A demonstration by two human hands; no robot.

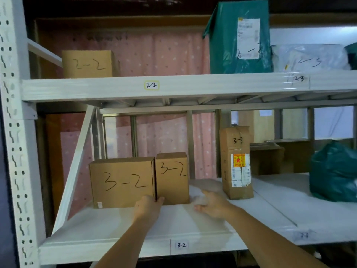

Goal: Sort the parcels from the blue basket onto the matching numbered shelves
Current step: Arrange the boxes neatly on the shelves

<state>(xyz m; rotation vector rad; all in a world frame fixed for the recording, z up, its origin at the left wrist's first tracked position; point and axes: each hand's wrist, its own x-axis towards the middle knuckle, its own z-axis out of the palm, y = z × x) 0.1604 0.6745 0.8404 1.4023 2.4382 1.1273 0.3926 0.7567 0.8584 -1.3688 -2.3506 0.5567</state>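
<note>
On the shelf tagged 3-2, the wide box marked 3-2 stands to the left, touching the narrower box marked 3-2. The left hand, forearm stretched forward and up from the lower edge, rests at the bottom front corner where the two boxes meet, thumb against the narrower one; whether its fingers are curled cannot be told. To the right, the right hand reaches in just beside that box, fingers blurred and loosely bent around something pale I cannot identify.

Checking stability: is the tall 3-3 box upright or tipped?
Upright: the tall 3-3 box stands on end on the lower shelf, leaning slightly.
</note>
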